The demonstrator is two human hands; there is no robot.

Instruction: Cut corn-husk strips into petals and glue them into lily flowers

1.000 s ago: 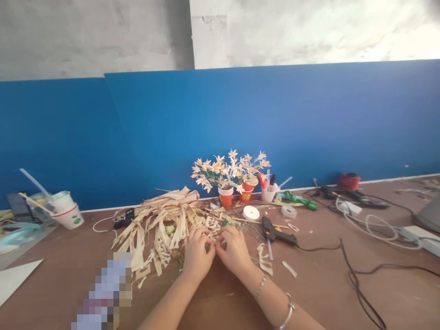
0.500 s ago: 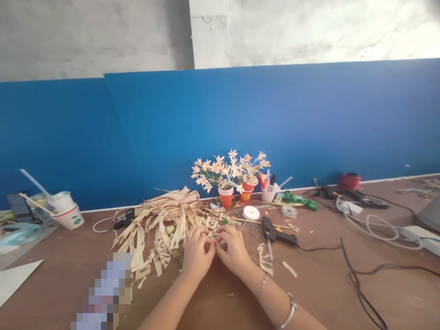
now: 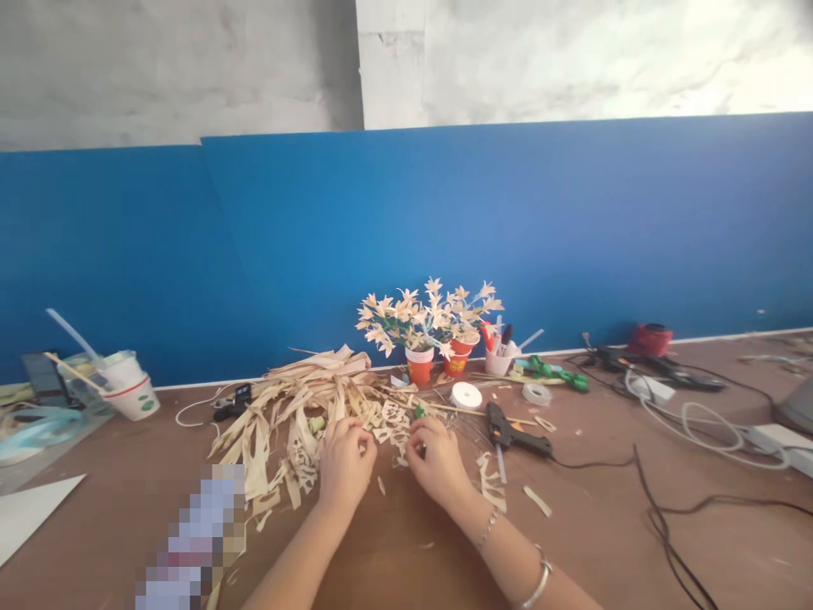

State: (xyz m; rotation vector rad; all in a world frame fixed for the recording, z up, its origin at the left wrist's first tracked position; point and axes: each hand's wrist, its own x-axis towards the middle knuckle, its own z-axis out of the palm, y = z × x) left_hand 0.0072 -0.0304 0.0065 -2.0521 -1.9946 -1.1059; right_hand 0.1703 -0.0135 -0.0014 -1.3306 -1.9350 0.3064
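My left hand (image 3: 346,466) is over the front right edge of a heap of dried husks (image 3: 305,398), its thumb and fingers curled together. What it holds, if anything, is too small to tell. My right hand (image 3: 436,457) is a short way to the right, also in a pinch, with its fingertips beside cut husk scraps (image 3: 392,424) and a small green piece (image 3: 419,411). Nothing can be made out between its fingers. A small pale sliver (image 3: 381,485) lies on the table between the hands.
Flowers in red cups (image 3: 419,366) stand behind, beside a white cup of pens (image 3: 497,363). A white roll (image 3: 466,395) and a black glue gun (image 3: 516,434) lie right of centre. Cables (image 3: 660,508) cross the right side. A white cup (image 3: 133,400) stands left.
My hands have moved apart from nearly touching, the left one to the left and the right one slightly right. The pale sliver between them now shows. The view has shifted slightly.
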